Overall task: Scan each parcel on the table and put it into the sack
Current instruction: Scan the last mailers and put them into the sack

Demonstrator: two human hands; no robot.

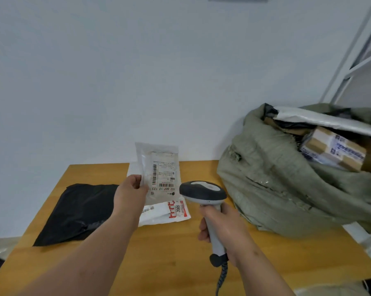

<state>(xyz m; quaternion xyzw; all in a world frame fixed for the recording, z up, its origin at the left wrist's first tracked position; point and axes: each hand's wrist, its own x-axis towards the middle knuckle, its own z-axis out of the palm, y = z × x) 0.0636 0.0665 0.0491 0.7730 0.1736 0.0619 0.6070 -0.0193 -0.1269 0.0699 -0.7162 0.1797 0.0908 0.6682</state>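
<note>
Parcel [159,171] upright, pinched at its left edge in our left hand [130,194]; our right hand [222,224] grips the scanner [203,194] just right of it.

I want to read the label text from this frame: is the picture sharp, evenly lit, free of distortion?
Head view: soft, even light, no glare on the held parcel; overall slightly blurred, its small print unreadable; wide-angle bending shows on the shelf frame at right.
</note>
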